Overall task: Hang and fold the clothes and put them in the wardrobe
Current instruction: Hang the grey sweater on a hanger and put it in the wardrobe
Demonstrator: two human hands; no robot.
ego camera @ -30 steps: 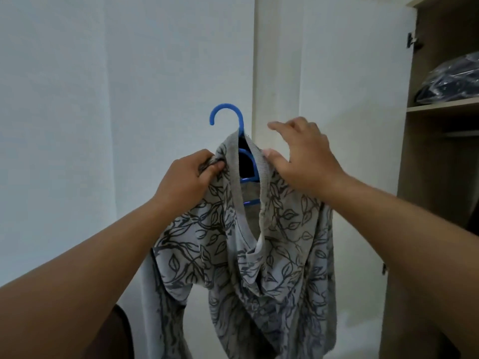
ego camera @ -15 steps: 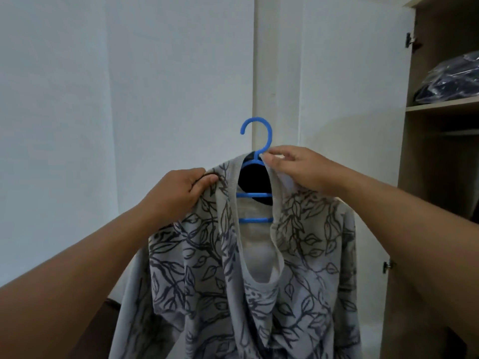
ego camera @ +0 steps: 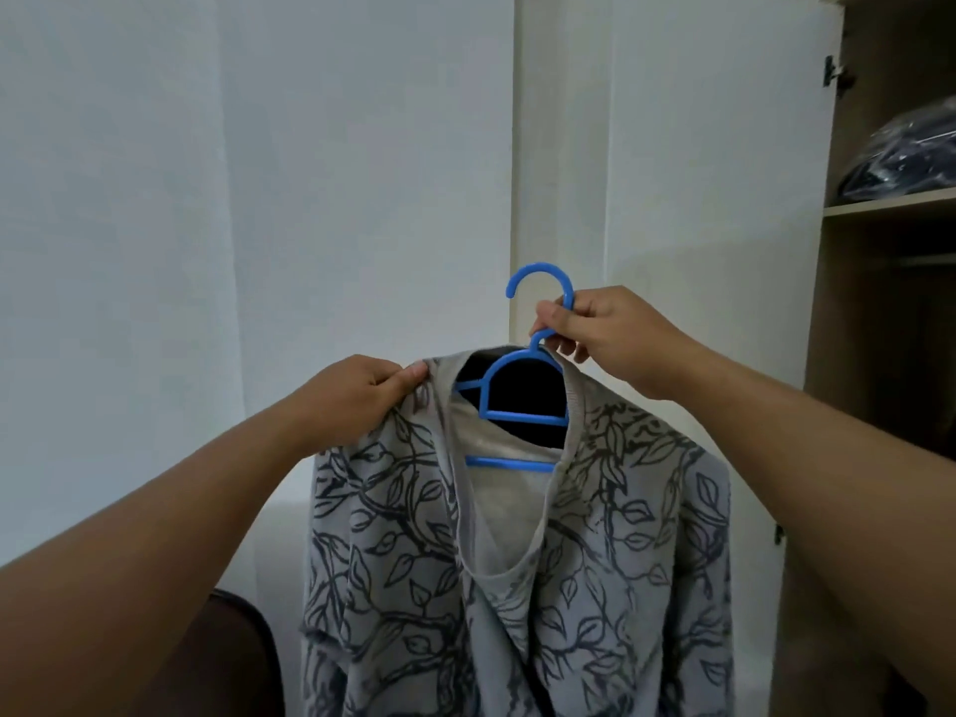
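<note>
1. The right hand (ego camera: 600,323) pinches the blue hanger (ego camera: 522,401) below its hook; the left hand (ego camera: 362,395) grips the leaf-print top (ego camera: 517,561) at its shoulder.
2. The top hangs beside the open wardrobe (ego camera: 890,302).
3. Risk: the wide neckline could slip off the hanger once the left hand lets go.

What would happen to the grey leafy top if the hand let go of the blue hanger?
The grey leaf-patterned knit top is probably floppy: it sags in folds below the blue plastic hanger. The right hand pinches the hanger's neck, so the top would likely drop with it. The left hand grips one shoulder, so it might dangle crumpled from there.
</note>
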